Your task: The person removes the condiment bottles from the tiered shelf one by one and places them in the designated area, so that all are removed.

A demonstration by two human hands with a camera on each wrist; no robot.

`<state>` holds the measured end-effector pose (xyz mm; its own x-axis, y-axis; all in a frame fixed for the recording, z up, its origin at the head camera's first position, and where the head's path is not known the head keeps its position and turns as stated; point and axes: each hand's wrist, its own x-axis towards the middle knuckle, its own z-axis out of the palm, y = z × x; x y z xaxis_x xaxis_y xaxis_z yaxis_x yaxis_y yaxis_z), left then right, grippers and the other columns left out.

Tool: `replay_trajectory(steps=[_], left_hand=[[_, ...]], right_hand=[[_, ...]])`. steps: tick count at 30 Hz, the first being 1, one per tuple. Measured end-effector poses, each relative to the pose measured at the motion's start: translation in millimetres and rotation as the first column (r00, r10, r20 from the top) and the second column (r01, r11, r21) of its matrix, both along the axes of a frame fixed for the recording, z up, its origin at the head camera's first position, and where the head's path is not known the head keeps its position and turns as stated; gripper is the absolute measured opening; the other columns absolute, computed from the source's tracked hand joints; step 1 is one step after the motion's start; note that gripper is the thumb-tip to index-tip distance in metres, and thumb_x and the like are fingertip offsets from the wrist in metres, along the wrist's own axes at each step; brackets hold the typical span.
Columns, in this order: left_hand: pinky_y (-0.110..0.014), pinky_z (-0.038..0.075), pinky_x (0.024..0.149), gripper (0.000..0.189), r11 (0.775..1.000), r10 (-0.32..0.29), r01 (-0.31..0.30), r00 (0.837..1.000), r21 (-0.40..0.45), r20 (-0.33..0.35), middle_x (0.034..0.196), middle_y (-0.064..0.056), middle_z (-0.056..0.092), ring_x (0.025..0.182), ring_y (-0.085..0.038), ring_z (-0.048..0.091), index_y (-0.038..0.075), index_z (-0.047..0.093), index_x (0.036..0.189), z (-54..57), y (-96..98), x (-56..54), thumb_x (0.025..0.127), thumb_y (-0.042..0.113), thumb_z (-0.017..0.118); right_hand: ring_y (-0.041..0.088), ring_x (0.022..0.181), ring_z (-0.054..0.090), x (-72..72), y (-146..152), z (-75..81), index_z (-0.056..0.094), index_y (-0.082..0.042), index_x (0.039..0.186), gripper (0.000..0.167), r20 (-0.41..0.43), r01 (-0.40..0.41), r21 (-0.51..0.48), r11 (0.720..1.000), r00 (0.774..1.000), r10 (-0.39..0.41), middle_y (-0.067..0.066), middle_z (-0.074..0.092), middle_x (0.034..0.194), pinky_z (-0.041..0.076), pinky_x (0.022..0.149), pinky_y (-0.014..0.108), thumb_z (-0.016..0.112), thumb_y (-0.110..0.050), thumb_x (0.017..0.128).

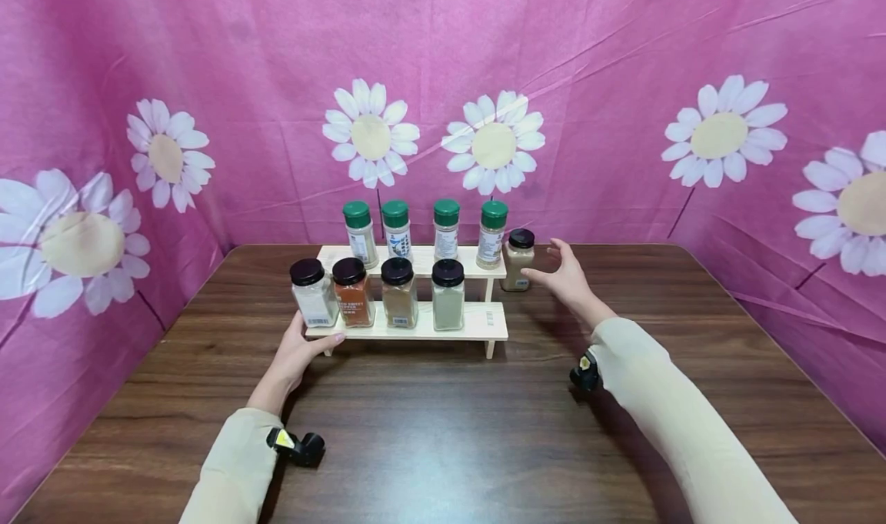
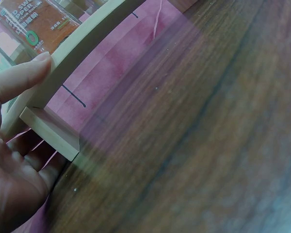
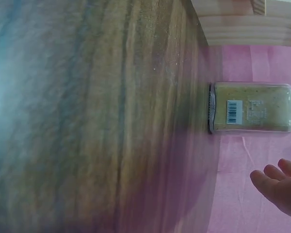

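A two-tier pale wooden rack stands on the table. My left hand grips the left end of its lower shelf, thumb along the front edge and fingers beneath, beside the rack's leg. Right of the rack, a square glass jar with a black lid and tan powder stands upright on the table. Its barcode label shows in the right wrist view on the jar. My right hand is spread around the jar's right side, its fingertips apart from the glass and the thumb overlapping it in the head view.
On the lower shelf stand several black-lidded jars, including one with red powder and one with pale green powder. Several green-capped shakers line the upper shelf. A pink flowered cloth hangs behind the brown wooden table.
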<state>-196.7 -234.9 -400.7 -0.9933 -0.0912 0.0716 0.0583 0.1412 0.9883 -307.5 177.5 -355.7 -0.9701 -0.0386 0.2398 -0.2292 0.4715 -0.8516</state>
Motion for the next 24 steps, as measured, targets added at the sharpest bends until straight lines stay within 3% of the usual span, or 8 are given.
replay_trajectory(steps=[10,24], left_hand=[[-0.032,0.019,0.094,0.074,1.0,0.002,-0.002,1.0,0.003,0.001,0.126,-0.015,0.033,0.111,-0.02,0.03,0.002,0.023,0.13,-0.5,0.5,-0.6,0.071,0.001,0.067],[-0.03,0.021,0.092,0.074,1.0,-0.001,0.001,1.0,0.005,0.015,0.127,-0.014,0.033,0.11,-0.019,0.03,0.003,0.023,0.131,0.9,0.8,0.4,0.072,0.002,0.067]], right_hand=[[0.036,0.114,0.032,20.4,4,5.7,0.022,0.001,0.132,0.084,-0.03,-0.03,-0.001,1.0,0.999,0.03,0.026,0.034,0.125,0.027,0.091,0.046,0.072,-0.023,0.069],[0.037,0.112,0.035,47.8,-2,12.3,0.026,0.003,0.129,0.074,-0.066,-0.107,-0.03,0.994,0.992,0.105,0.027,0.037,0.123,0.032,0.088,0.046,0.07,-0.012,0.072]])
